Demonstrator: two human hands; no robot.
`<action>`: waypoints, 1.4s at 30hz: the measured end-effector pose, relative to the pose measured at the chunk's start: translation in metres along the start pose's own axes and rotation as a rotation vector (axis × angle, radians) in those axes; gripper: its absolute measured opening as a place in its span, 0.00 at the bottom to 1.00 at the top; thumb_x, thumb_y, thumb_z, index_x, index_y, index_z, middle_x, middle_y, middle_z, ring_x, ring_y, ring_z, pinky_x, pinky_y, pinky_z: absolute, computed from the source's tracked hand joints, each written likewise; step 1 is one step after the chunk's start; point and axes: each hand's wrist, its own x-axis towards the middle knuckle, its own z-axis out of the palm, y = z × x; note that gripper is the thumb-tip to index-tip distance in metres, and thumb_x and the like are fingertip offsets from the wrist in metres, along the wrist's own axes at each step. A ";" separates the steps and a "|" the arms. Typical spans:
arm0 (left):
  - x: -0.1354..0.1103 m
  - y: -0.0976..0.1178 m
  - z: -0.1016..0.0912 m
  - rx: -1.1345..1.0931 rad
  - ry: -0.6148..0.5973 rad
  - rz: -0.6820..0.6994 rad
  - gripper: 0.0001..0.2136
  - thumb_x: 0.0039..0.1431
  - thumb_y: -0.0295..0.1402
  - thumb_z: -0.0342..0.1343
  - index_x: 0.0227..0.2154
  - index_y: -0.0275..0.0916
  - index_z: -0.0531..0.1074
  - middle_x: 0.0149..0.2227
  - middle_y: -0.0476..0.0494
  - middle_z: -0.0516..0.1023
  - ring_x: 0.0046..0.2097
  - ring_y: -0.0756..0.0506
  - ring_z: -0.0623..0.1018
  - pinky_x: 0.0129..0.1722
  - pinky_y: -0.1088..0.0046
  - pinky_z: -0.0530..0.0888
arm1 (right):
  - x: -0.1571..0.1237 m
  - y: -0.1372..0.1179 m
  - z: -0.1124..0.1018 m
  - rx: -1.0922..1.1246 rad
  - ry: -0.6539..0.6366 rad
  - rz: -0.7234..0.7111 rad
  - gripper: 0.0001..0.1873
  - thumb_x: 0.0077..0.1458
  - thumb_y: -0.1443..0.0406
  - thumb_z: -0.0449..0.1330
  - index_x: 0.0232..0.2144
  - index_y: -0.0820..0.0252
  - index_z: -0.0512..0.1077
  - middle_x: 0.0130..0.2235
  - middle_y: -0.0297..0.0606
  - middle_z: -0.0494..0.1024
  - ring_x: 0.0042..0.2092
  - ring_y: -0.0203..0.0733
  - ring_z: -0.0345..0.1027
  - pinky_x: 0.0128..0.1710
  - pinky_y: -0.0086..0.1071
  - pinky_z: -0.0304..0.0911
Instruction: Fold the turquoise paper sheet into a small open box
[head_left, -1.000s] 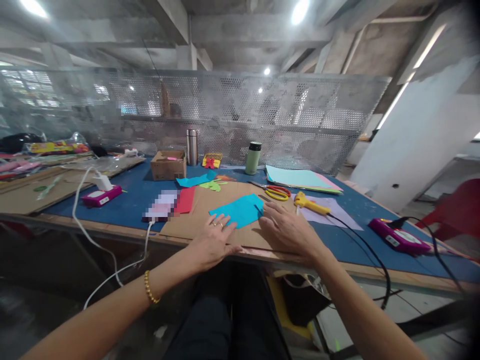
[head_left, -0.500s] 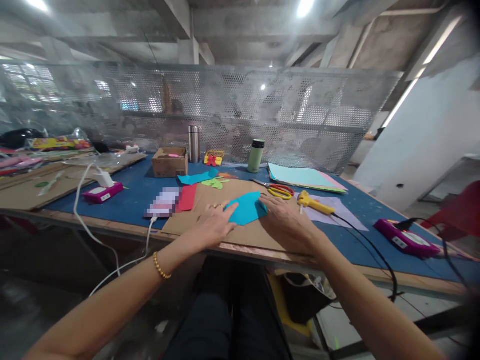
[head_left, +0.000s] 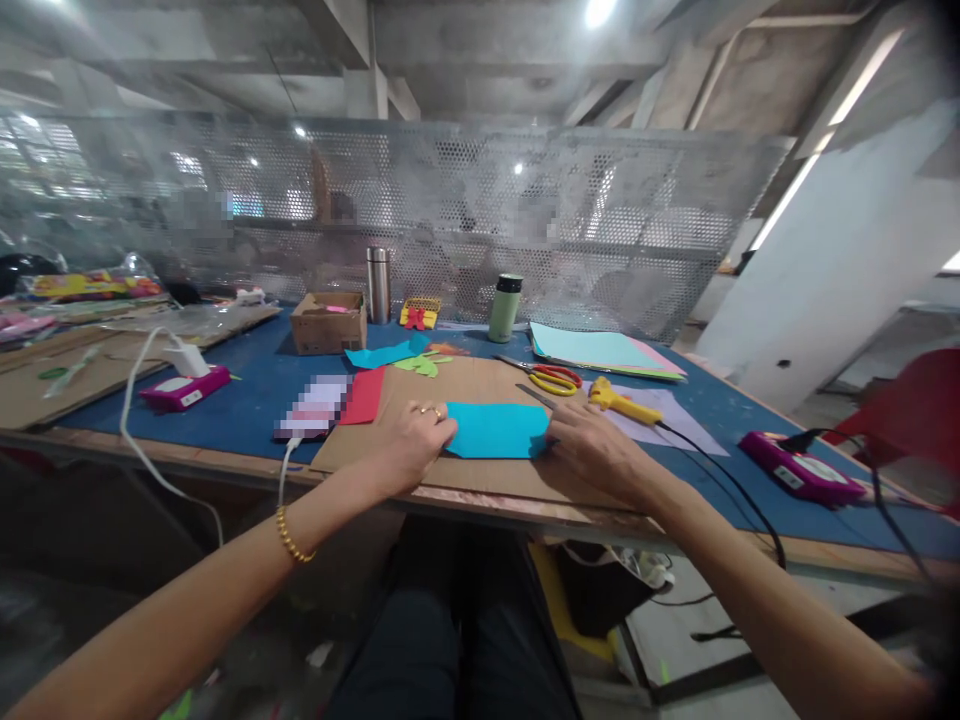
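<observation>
A blue sheet of paper (head_left: 496, 430) with angled corners lies just over a brown cardboard sheet (head_left: 465, 482). My left hand (head_left: 420, 440), fingers bent, pinches its left edge. At the right edge, my right hand (head_left: 592, 445) grips the paper between closed fingertips. A dark pointed blade (head_left: 535, 396) shows just behind my right hand; its other end is hidden. Beyond that lie scissors (head_left: 555, 378) with red and yellow handles. A yellow hot glue gun (head_left: 626, 404) rests on lilac paper (head_left: 686, 432) to the right.
Red paper (head_left: 364, 396) and a phone (head_left: 315, 405) lie left, with blue and green cutouts behind. A cardboard box (head_left: 328, 325), steel flask (head_left: 379, 285), green bottle (head_left: 505, 308) and coloured paper stack (head_left: 600, 350) stand farther back. Cables trail from purple power strips (head_left: 801, 467) at both sides.
Both hands have shifted from lying flatter beside the blue paper to pinching its two ends. The paper has turned so that its long edges run level. The view has shifted slightly.
</observation>
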 end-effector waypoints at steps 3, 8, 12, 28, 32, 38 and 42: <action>-0.014 -0.002 0.002 0.030 0.021 0.083 0.11 0.67 0.24 0.44 0.40 0.37 0.73 0.41 0.39 0.76 0.44 0.41 0.73 0.45 0.63 0.64 | -0.013 -0.014 -0.002 0.074 -0.015 -0.044 0.13 0.63 0.70 0.49 0.33 0.60 0.72 0.37 0.44 0.74 0.40 0.45 0.65 0.41 0.37 0.59; -0.025 0.003 0.004 0.094 0.029 0.150 0.13 0.70 0.30 0.45 0.49 0.42 0.73 0.42 0.41 0.76 0.44 0.43 0.74 0.44 0.64 0.64 | -0.020 -0.020 -0.004 0.055 -0.071 -0.061 0.15 0.66 0.67 0.48 0.41 0.58 0.75 0.39 0.45 0.75 0.42 0.46 0.66 0.43 0.39 0.59; -0.025 0.002 0.010 0.090 0.047 0.154 0.13 0.70 0.29 0.45 0.48 0.39 0.74 0.43 0.40 0.77 0.45 0.42 0.74 0.45 0.64 0.65 | -0.024 -0.020 -0.006 0.025 -0.067 -0.101 0.19 0.69 0.64 0.45 0.42 0.61 0.77 0.37 0.47 0.76 0.41 0.46 0.66 0.42 0.40 0.59; -0.007 0.002 0.019 -0.283 0.170 -0.025 0.11 0.67 0.32 0.51 0.32 0.40 0.78 0.36 0.45 0.79 0.42 0.44 0.74 0.43 0.64 0.65 | -0.013 -0.028 -0.006 0.132 -0.025 -0.011 0.17 0.69 0.63 0.48 0.35 0.57 0.76 0.36 0.40 0.75 0.39 0.42 0.65 0.42 0.37 0.58; -0.002 -0.002 0.013 -0.507 0.100 -0.166 0.09 0.64 0.34 0.54 0.31 0.41 0.77 0.35 0.47 0.78 0.42 0.44 0.74 0.44 0.65 0.68 | -0.007 -0.027 -0.006 0.274 -0.021 0.114 0.14 0.67 0.62 0.51 0.33 0.57 0.73 0.36 0.38 0.74 0.40 0.41 0.67 0.41 0.34 0.61; 0.004 -0.004 0.015 -0.530 0.042 -0.255 0.11 0.63 0.39 0.53 0.30 0.40 0.74 0.35 0.47 0.77 0.42 0.43 0.73 0.44 0.64 0.68 | -0.002 -0.025 -0.002 0.309 -0.080 0.278 0.14 0.66 0.58 0.53 0.31 0.56 0.71 0.35 0.35 0.75 0.39 0.40 0.68 0.38 0.33 0.61; 0.007 0.001 0.018 -0.438 0.016 -0.314 0.12 0.63 0.39 0.51 0.28 0.40 0.72 0.34 0.46 0.76 0.41 0.43 0.73 0.42 0.65 0.68 | 0.002 -0.028 -0.004 0.327 -0.125 0.374 0.10 0.64 0.58 0.55 0.34 0.54 0.73 0.36 0.34 0.78 0.38 0.41 0.70 0.37 0.32 0.61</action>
